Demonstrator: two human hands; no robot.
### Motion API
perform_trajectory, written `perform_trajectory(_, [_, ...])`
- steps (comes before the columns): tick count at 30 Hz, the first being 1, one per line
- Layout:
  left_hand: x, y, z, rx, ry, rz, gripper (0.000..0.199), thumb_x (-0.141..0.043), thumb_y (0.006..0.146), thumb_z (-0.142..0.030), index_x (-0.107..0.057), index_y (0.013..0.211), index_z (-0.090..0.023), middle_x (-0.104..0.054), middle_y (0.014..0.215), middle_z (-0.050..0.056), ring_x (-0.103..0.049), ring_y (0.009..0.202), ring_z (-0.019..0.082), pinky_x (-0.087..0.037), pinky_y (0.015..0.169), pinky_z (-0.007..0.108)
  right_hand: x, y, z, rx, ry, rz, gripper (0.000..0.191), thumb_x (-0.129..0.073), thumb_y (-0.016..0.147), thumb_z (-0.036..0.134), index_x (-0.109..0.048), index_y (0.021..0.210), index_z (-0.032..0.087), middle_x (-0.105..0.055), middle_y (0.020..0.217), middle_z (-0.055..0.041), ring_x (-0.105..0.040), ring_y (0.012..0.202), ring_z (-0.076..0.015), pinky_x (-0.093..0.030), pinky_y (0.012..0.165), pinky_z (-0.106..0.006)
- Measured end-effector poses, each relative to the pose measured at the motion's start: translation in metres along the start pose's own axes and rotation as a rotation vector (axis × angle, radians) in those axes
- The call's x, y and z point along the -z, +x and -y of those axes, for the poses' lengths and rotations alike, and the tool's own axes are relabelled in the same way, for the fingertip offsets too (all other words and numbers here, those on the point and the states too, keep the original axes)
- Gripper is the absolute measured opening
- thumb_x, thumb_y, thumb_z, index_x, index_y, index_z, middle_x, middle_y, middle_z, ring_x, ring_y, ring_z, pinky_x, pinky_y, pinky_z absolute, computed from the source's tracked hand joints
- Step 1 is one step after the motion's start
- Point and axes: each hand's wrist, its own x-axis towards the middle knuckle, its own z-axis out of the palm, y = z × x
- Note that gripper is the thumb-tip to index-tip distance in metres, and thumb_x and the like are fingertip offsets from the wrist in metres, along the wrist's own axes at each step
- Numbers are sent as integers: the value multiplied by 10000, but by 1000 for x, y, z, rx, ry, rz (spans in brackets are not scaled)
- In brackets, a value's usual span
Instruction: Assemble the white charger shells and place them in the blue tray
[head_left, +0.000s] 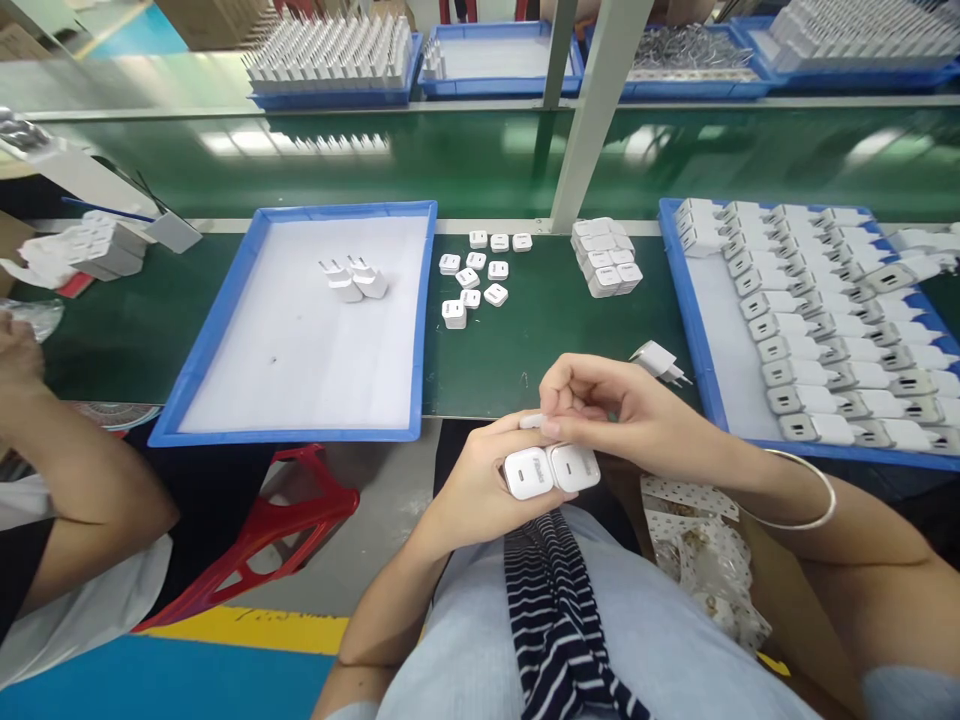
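Two white chargers [529, 474] lie side by side in my left hand [480, 480], their port faces turned up. The fingers and thumb of my left hand are wrapped round them. Just above, my right hand [592, 400] pinches a small white piece [532, 422] that also touches the left fingers. On the green bench beyond are several small white port caps [475, 260] and a stacked block of white pieces [606, 256]. A single white plug [660, 362] lies on its side behind my right hand.
To the left, a blue-rimmed tray [429, 330] holds a few two-pin plugs [352, 280]. At right, another blue tray [694, 330] holds rows of chargers [795, 370]. A metal post [596, 110] rises behind the bench. A person's arm [90, 470] and red stool [300, 520] are at left.
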Motion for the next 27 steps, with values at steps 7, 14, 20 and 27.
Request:
perform_trajectory(7, [3,-4,0,-133,-86,-151,468,-832,681,-161,-717,1126,-244,-694,1194,82,-689,1048,237,-564,954,385,15,-13,-24,-50,242,-239,356,-746,807,288,-539,1094,255,-516,914,-2,-516,854,-144,-454,724,-245])
perform_trajectory(14, [8,-7,6,-265,-63,-208,529,-819,695,-170,-680,1199,-247,-682,1224,96,-679,1069,239,-575,934,379,-22,-12,-67,-376,912,173,513,-776,723,322,-559,1178,222,-645,1095,-56,-605,1021,-185,-457,921,-330])
perform_trajectory(20, [20,-18,15,-343,62,-248,572,-795,721,-197,-630,1264,-266,-682,1258,76,-674,1124,251,-412,1146,507,-54,16,-70,-443,1179,299,434,-810,650,371,-658,1014,191,-703,941,-30,-646,904,-163,-481,855,-275])
perform_trajectory(27, [60,-54,13,-104,208,-484,815,-852,676,-251,-498,1409,-296,-539,1450,95,-462,1384,324,-206,1229,569,-81,58,-54,-267,935,178,580,-771,648,341,-568,1178,226,-652,1059,-51,-626,959,-210,-493,861,-350])
